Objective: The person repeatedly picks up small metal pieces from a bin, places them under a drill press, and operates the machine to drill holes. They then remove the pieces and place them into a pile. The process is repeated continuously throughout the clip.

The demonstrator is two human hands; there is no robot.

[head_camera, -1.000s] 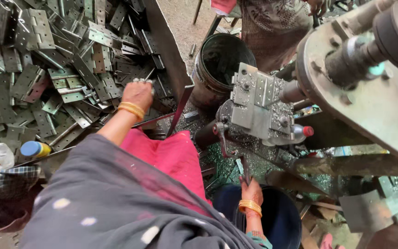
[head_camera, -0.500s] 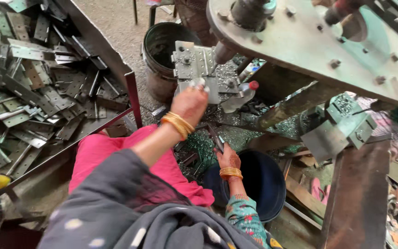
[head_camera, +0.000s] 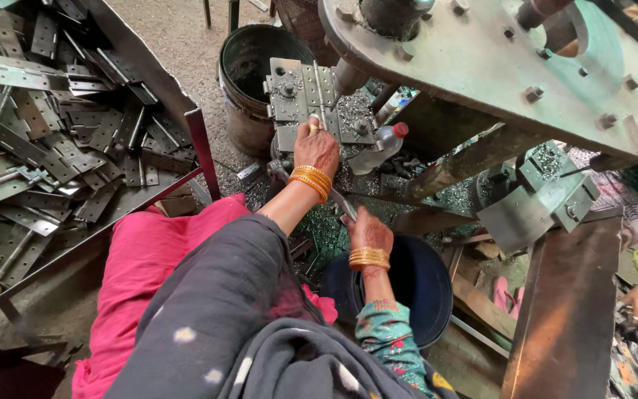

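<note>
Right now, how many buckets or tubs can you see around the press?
2. A grey metal bucket stands on the floor behind the die plate; a dark blue tub sits under the right hand. Others may be hidden.

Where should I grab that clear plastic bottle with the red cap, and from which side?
Grip the plastic bottle around its clear middle, coming from the near right side. It lies tilted, its red cap up and to the right, its base toward the metal fixture where the left hand rests, so that side looks crowded. The body seems widest and easiest to wrap.

Gold bangles on both hands [head_camera: 317, 148] [head_camera: 368, 233], grey dotted shawl, pink garment, teal floral sleeve.
</note>
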